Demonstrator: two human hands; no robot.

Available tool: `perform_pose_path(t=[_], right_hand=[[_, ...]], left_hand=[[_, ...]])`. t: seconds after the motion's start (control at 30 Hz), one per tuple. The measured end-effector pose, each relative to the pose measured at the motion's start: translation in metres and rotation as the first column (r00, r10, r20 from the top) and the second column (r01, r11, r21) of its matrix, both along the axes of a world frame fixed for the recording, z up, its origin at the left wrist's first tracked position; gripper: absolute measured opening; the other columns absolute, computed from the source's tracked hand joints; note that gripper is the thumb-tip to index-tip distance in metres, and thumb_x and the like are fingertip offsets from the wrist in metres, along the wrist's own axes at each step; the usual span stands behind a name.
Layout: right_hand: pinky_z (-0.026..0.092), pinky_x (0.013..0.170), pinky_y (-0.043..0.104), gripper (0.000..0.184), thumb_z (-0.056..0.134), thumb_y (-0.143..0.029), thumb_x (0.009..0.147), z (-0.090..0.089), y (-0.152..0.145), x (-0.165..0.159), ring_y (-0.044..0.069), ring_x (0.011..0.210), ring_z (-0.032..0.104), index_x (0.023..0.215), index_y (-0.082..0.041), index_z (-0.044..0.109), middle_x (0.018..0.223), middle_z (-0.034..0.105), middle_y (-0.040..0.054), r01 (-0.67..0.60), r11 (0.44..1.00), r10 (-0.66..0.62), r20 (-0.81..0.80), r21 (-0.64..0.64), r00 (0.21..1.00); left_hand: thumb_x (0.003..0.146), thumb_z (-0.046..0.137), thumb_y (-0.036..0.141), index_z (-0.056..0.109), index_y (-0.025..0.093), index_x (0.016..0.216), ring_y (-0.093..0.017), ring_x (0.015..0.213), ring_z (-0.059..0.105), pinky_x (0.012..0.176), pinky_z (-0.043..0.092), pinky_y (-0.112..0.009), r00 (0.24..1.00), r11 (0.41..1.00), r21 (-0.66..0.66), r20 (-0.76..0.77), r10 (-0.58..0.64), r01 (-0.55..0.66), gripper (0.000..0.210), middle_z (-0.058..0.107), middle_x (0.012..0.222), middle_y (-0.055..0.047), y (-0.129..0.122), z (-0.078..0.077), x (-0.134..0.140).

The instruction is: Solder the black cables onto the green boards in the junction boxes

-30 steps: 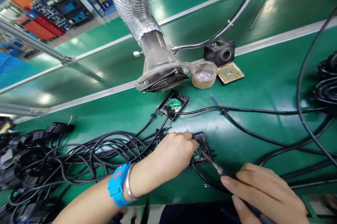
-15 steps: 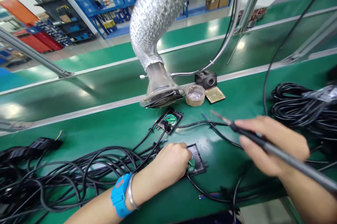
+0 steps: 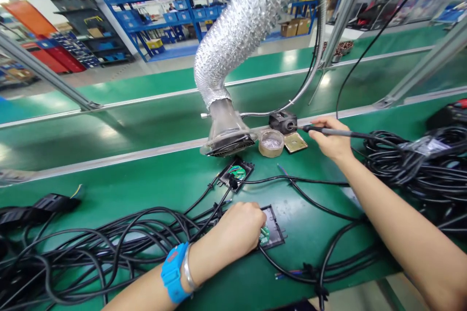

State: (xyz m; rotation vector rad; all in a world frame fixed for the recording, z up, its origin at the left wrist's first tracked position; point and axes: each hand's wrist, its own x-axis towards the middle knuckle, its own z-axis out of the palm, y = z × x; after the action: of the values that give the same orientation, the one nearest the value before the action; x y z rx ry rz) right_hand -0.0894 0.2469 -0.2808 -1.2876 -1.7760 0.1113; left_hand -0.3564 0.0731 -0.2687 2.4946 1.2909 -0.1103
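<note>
My right hand grips a soldering iron like a pen. The iron's tip end is at the opening of a black iron holder at the back of the bench. Over a black plastic case, my left hand is closed, with its fingertips at a green circuit board. The hand covers part of the board, and what its fingers pinch is hidden. Behind it lies a second open case with a round green circuit board in it and black cables attached.
A fume extractor hood on a silver duct hangs over the bench. Beside the holder are a round tub and a square tin with a sponge. Black cable bundles lie left and right.
My right hand has moved away from me with the soldering iron, bringing its tip to the holder. My left hand stays at the near case. The view has shifted slightly.
</note>
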Motion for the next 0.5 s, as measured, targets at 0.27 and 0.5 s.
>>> perform_pose_path(t=[0.27, 0.5], right_hand=[[0.045, 0.095, 0.039, 0.032, 0.057, -0.045, 0.079, -0.021, 0.043, -0.029, 0.026, 0.103, 0.059, 0.097, -0.02, 0.066, 0.107, 0.067, 0.0088, -0.028, 0.993, 0.047, 0.165, -0.112, 0.985], [0.04, 0.098, 0.046, 0.044, 0.06, -0.046, 0.077, -0.023, 0.025, -0.025, 0.032, 0.11, 0.053, 0.111, -0.018, 0.062, 0.113, 0.063, 0.0114, 0.068, 0.971, -0.013, 0.235, -0.228, 0.972]], left_hand=[[0.074, 0.052, 0.006, 0.068, 0.015, 0.074, -0.021, 0.065, 0.066, 0.061, 0.05, -0.028, 0.999, 0.999, -0.047, 0.031, 0.025, -0.023, 0.018, 0.068, 0.076, -0.009, 0.0, 0.001, 0.001], [0.088, 0.049, 0.016, 0.07, 0.018, 0.097, -0.019, 0.085, 0.065, 0.079, 0.052, -0.031, 0.944, 0.992, -0.083, 0.306, 0.12, -0.099, 0.023, 0.069, 0.091, -0.005, -0.009, 0.003, -0.023]])
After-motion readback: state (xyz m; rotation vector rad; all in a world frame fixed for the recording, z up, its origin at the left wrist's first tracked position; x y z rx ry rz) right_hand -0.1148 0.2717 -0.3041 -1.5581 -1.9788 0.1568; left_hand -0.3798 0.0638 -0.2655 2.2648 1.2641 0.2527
